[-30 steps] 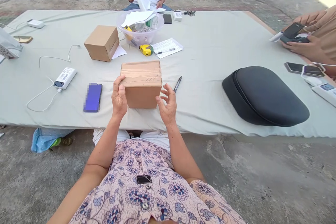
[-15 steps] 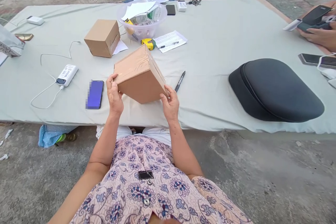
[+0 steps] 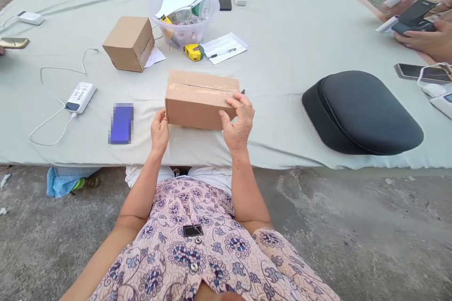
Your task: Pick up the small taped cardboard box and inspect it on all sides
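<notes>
A taped brown cardboard box [image 3: 197,99] is held between both my hands over the near edge of the grey-green cloth [image 3: 282,56]. My left hand [image 3: 159,130] presses its lower left corner with curled fingers. My right hand [image 3: 239,121] grips the right end, fingers wrapped over the top edge. The box lies with its long side facing me, tape seam on top. A black pen [image 3: 243,91] peeks out just behind the box's right end.
A blue phone [image 3: 121,123] and a white power bank [image 3: 80,97] with cable lie left. A second cardboard box [image 3: 129,42], a clear bowl [image 3: 183,11], a yellow tape measure [image 3: 194,51] and a paper sheet [image 3: 223,47] sit behind. A black cushion [image 3: 363,110] lies right. Other people's hands hold phones [image 3: 413,14] far right.
I have turned the box from tilted on a corner to level with its long side toward me. My right hand shifted up onto its right top edge.
</notes>
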The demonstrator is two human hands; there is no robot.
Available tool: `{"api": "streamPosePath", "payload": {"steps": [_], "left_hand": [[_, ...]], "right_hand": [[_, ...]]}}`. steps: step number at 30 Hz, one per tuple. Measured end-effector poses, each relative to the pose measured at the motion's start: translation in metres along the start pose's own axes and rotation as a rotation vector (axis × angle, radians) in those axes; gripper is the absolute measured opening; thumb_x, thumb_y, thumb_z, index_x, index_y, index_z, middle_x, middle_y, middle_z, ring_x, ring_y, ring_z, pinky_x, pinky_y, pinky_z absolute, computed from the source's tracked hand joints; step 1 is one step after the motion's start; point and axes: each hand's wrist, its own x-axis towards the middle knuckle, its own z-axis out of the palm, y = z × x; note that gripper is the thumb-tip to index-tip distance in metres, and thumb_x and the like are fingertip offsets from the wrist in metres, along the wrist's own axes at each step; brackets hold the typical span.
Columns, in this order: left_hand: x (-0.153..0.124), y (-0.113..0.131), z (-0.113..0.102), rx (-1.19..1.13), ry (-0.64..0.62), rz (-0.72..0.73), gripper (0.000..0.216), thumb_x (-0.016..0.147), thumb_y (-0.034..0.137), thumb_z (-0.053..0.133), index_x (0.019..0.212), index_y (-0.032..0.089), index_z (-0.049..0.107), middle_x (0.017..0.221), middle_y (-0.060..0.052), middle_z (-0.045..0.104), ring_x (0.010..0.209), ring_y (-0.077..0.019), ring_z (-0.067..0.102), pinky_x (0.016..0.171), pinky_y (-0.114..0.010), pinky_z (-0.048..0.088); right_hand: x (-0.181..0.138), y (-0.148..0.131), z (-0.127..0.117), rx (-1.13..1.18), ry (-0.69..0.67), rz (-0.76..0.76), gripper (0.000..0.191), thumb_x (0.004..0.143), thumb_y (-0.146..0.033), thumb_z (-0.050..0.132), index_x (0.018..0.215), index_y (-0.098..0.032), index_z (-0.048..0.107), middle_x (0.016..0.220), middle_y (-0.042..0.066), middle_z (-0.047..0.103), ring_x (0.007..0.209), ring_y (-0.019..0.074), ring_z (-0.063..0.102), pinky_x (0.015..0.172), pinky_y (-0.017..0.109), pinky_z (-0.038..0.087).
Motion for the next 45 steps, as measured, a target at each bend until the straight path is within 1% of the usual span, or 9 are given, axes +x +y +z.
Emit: {"api": "streamPosePath", "payload": {"steps": [8,13,18,24,27,30,36,41,45], "left_hand": [[0.004,-0.007,-0.010,0.053,-0.014,-0.009,0.027,0.085,0.018,0.052,0.111,0.016,0.059,0.118,-0.011,0.069,0.113,-0.0180,0.065,0.100,-0.032,0.051],[0.008,0.003,-0.015,0.061,0.039,0.058,0.050,0.095,0.057,0.051,0.131,0.022,0.053,0.140,-0.014,0.058,0.135,-0.0213,0.055,0.116,-0.039,0.043],[0.011,0.018,-0.004,0.060,-0.065,0.174,0.089,0.082,0.084,0.053,0.149,0.026,0.041,0.158,-0.015,0.043,0.151,-0.0257,0.038,0.125,-0.040,0.033],[0.012,0.031,0.008,0.260,-0.052,0.357,0.102,0.082,0.080,0.057,0.160,0.021,0.028,0.168,-0.018,0.024,0.159,-0.0319,0.020,0.130,-0.050,0.019],[0.012,0.052,0.023,0.529,-0.092,0.594,0.101,0.076,0.078,0.067,0.154,0.018,0.044,0.167,-0.019,0.026,0.160,-0.0387,0.011,0.130,-0.057,0.002],[0.019,0.071,0.053,0.674,-0.344,0.740,0.093,0.075,0.075,0.070,0.150,0.024,0.052,0.167,-0.014,0.029,0.159,-0.0401,0.012,0.128,-0.060,-0.010],[0.047,0.066,0.098,0.874,-0.676,0.697,0.098,0.067,0.066,0.082,0.150,0.025,0.052,0.169,-0.014,0.024,0.157,-0.0474,0.010,0.123,-0.068,-0.008],[0.052,0.066,0.084,0.890,-0.672,0.665,0.093,0.072,0.064,0.079,0.151,0.024,0.050,0.166,-0.016,0.028,0.156,-0.0492,0.011,0.123,-0.069,-0.004],[0.060,0.073,0.059,0.990,-0.660,0.707,0.087,0.078,0.071,0.069,0.150,0.024,0.052,0.163,-0.018,0.032,0.152,-0.0509,0.019,0.120,-0.071,0.004]], "right_hand": [[0.000,0.001,-0.003,0.083,-0.140,0.086,0.042,0.103,-0.051,0.046,0.128,-0.022,0.061,0.141,0.012,0.056,0.136,0.0246,0.051,0.115,0.046,0.044],[0.023,0.056,-0.008,0.013,-0.038,0.325,0.045,0.102,-0.036,0.034,0.131,-0.016,0.062,0.131,0.014,0.058,0.116,0.0233,0.058,0.105,0.043,0.048],[0.032,0.095,0.002,-0.341,-0.397,0.565,0.055,0.093,-0.011,0.040,0.141,-0.021,0.063,0.105,0.013,0.056,0.093,0.0236,0.053,0.092,0.040,0.045],[0.018,0.086,0.003,-0.597,-0.624,0.452,0.048,0.097,-0.009,0.039,0.131,-0.025,0.068,0.121,0.015,0.053,0.099,0.0235,0.045,0.090,0.037,0.038],[0.018,0.086,0.003,-0.586,-0.632,0.445,0.042,0.097,-0.011,0.040,0.125,-0.022,0.070,0.122,0.015,0.053,0.100,0.0243,0.045,0.090,0.037,0.038],[0.021,0.089,0.004,-0.580,-0.631,0.431,0.044,0.096,-0.011,0.040,0.128,-0.023,0.069,0.123,0.015,0.055,0.102,0.0255,0.048,0.091,0.038,0.041],[0.015,0.107,-0.002,-0.393,-0.502,0.433,0.061,0.091,-0.013,0.035,0.148,-0.015,0.053,0.115,0.017,0.062,0.106,0.0280,0.056,0.099,0.045,0.047],[0.003,0.113,-0.015,-0.148,-0.290,0.435,0.055,0.093,-0.037,0.045,0.142,-0.013,0.055,0.121,0.016,0.064,0.103,0.0233,0.061,0.102,0.043,0.051],[-0.007,0.091,-0.012,0.102,-0.272,0.546,0.061,0.095,-0.056,0.045,0.140,-0.015,0.055,0.119,0.013,0.067,0.100,0.0209,0.066,0.098,0.040,0.054]]}}
